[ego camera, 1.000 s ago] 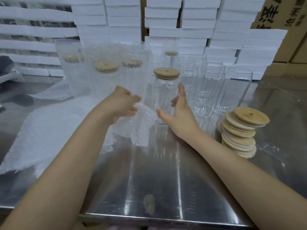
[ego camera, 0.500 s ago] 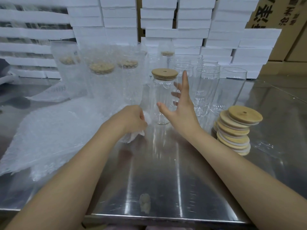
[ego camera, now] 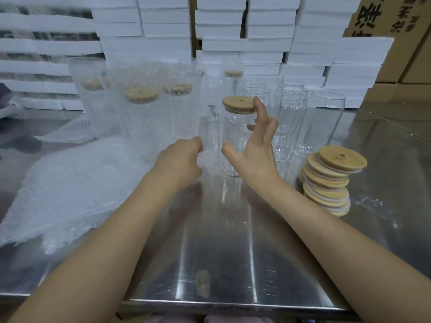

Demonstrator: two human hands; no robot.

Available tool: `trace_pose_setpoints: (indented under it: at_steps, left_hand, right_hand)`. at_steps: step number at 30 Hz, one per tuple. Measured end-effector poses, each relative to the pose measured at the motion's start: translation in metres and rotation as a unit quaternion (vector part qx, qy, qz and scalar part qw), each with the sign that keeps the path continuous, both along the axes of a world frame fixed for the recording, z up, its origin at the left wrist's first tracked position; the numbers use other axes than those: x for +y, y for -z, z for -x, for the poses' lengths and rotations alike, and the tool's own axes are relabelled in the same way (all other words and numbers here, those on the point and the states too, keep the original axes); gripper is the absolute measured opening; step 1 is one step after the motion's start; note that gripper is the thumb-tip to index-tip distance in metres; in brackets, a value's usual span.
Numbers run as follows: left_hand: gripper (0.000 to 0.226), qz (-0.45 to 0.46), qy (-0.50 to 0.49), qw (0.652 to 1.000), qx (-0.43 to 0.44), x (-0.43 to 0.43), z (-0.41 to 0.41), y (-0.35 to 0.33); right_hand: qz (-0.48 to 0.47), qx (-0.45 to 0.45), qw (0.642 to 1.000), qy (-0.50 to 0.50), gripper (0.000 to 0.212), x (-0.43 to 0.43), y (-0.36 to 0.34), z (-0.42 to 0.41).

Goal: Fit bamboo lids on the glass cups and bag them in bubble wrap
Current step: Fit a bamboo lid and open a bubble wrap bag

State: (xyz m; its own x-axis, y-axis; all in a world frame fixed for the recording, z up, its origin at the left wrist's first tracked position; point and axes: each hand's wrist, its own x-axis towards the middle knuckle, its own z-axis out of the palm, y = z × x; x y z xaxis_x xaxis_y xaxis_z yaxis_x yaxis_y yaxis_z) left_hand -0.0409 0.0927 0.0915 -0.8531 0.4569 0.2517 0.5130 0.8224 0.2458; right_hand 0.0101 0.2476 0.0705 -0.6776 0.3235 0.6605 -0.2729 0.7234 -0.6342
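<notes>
Many foam boxes (ego camera: 268,45) back glass cups (ego camera: 326,122) on steel table (ego camera: 233,252).

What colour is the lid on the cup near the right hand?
Light tan bamboo lid, seen in the head view.

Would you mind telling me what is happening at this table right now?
A person is packing glass cups at a steel table. The left hand grips bubble wrap beside a cup that already wears its lid. The right hand is open beside that cup, one finger at the lid's edge, not yet gripping. Bagged cups stand at the back left, open cups wait behind, and a lid stack sits on the right.
</notes>
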Motion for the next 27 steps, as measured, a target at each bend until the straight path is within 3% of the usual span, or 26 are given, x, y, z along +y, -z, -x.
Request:
trace_pose_setpoints:
  at_steps: [4, 7, 10, 14, 18, 21, 22, 23, 24, 25, 26, 27]
  left_hand:
    - [0.011, -0.116, -0.002, 0.992, -0.044, 0.006, 0.0, -0.004]
    - [0.017, -0.124, -0.007, 0.988, -0.087, 0.008, -0.001, -0.006]
    - [0.018, -0.187, 0.018, 0.965, -0.181, 0.006, -0.004, -0.011]
    - [0.014, -0.321, 0.097, 0.89, -0.31, -0.009, -0.006, -0.028]
    - [0.01, -0.462, 0.187, 0.776, -0.386, -0.021, -0.009, -0.043]
    - [0.014, -0.518, 0.166, 0.768, -0.339, -0.027, -0.005, -0.05]
    - [0.015, -0.508, 0.128, 0.801, -0.289, -0.027, -0.002, -0.047]
    - [0.014, -0.447, 0.069, 0.872, -0.186, -0.027, 0.004, -0.042]
    - [0.011, -0.329, -0.01, 0.943, -0.046, -0.026, 0.009, -0.036]
    - [0.019, -0.192, -0.082, 0.975, 0.08, -0.025, 0.01, -0.03]
    - [0.034, -0.096, -0.116, 0.974, 0.171, -0.024, 0.01, -0.024]
    - [0.047, -0.066, -0.113, 0.964, 0.232, -0.022, 0.009, -0.022]
  right_hand:
    - [-0.012, 0.005, 1.0, 0.007, 0.097, 0.0, 0.001, 0.0]
    - [-0.014, 0.005, 1.0, 0.008, 0.098, 0.001, 0.001, 0.0]
    - [-0.021, 0.001, 1.0, 0.012, 0.098, 0.001, 0.001, 0.0]
    - [-0.02, 0.008, 0.999, 0.025, 0.097, 0.001, 0.002, 0.0]
    - [-0.01, 0.026, 0.999, 0.027, 0.095, 0.003, 0.002, 0.001]
    - [-0.013, 0.027, 0.999, 0.036, 0.094, 0.003, 0.001, 0.001]
    - [-0.026, 0.025, 0.998, 0.047, 0.093, 0.003, 0.001, 0.0]
    - [-0.042, 0.024, 0.997, 0.062, 0.093, 0.003, 0.001, 0.0]
    - [-0.055, 0.023, 0.995, 0.075, 0.092, 0.003, 0.0, -0.001]
    - [-0.064, 0.021, 0.994, 0.085, 0.091, 0.004, -0.001, -0.001]
    - [-0.067, 0.019, 0.993, 0.091, 0.091, 0.004, -0.002, -0.001]
    - [-0.068, 0.017, 0.993, 0.094, 0.09, 0.004, -0.002, -0.002]
